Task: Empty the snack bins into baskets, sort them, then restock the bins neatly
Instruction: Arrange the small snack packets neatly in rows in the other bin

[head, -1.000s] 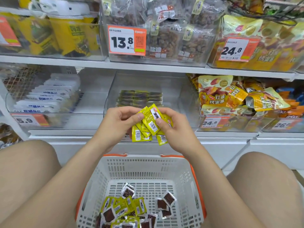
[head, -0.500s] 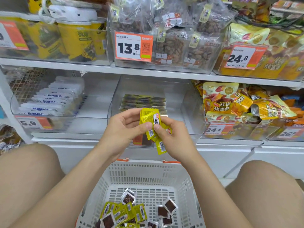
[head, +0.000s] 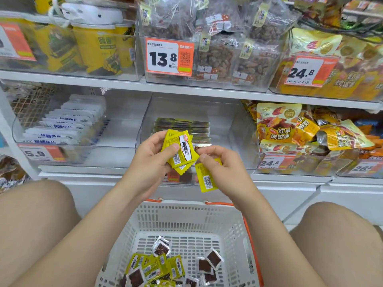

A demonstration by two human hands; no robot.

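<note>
Above the far rim of the white basket [head: 186, 210], the person's left hand [head: 149, 162] is raised with the palm turned inward. Its fingers are curled behind a small stack of yellow packets [head: 182, 150] and its thumb is pressed on the front, so the stack is gripped firmly. The top packet stands tilted. It shows a white and black label down its middle, a barcode near the thumb, and a zigzag lower edge.

Just to the right, also above the basket's far rim, the right hand [head: 226, 168] is half closed. Its forefinger and thumb reach toward the stack's right edge, and a single yellow packet [head: 206, 179] is held under the thumb. That packet hangs down with its barcode facing the camera.

Beyond the basket, behind both hands, a clear bin [head: 186, 108] sits on the shelf, with a low flat pile of packets [head: 182, 125] at its back.

Inside the basket, loose yellow packets [head: 157, 268] lie heaped at the near left. Clear packets with dark squares [head: 209, 264] lie to their right.
</note>
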